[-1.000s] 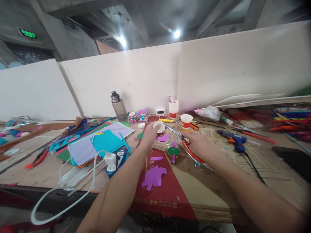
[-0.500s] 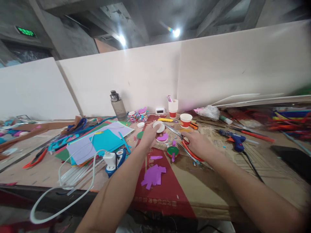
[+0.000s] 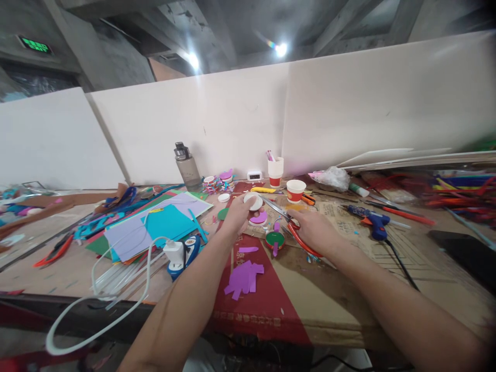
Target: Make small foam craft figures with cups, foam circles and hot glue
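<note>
My left hand [image 3: 241, 213] is closed on a small white disc [image 3: 253, 202] above the middle of the table. The red-handled scissors [image 3: 297, 233] are in my right hand [image 3: 310, 223], their blades pointing left at the disc's right edge. Just below the disc lies a round purple piece [image 3: 258, 217]. Nearer me, a green disc with a red rim [image 3: 274, 238] has purple strips across its edge. A pile of purple paper strips [image 3: 244, 278] rests on the red part of the cardboard.
Coloured paper sheets [image 3: 166, 227] and a power strip [image 3: 189, 253] with a white cable are at left. A bottle [image 3: 187, 166] and paper cup [image 3: 296, 190] stand behind. To the right lie a blue glue gun [image 3: 375, 223] and black phone [image 3: 463, 253].
The scissors' handles have come closer together in my right hand. Both hands stay nearly in place, and the whole view has shifted slightly.
</note>
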Tool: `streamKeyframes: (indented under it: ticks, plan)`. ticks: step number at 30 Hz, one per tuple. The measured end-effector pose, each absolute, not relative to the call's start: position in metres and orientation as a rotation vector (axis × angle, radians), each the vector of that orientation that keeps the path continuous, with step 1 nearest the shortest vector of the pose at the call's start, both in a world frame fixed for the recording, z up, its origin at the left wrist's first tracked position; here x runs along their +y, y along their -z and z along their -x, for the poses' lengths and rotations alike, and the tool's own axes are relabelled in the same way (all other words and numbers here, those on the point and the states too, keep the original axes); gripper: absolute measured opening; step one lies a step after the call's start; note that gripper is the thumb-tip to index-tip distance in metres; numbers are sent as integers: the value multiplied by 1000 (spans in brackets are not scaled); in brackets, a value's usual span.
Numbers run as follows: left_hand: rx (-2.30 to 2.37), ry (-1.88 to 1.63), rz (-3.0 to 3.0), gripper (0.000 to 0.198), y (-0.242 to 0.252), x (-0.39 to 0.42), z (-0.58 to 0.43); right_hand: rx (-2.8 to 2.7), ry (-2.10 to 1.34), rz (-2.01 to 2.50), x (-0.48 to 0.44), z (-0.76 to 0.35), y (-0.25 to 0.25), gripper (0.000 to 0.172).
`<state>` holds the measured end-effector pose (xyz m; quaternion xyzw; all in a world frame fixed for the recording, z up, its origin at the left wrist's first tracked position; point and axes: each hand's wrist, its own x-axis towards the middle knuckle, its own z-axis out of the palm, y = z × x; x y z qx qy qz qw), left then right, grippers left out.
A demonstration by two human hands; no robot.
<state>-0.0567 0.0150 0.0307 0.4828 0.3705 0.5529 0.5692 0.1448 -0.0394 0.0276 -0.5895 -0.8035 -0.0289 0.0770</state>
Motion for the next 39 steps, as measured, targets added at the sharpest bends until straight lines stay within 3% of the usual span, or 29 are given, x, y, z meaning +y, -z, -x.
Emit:
streamKeyframes:
  ticks: [24,39]
  plan:
    - [912,-1325,-1186,13,-31,16,59,-2348,-105,1645,-32,-150,-23,33]
    - [865,-1342,-1183,19,-26,16,56,-2340,22,1703,-35,-149,-25,37]
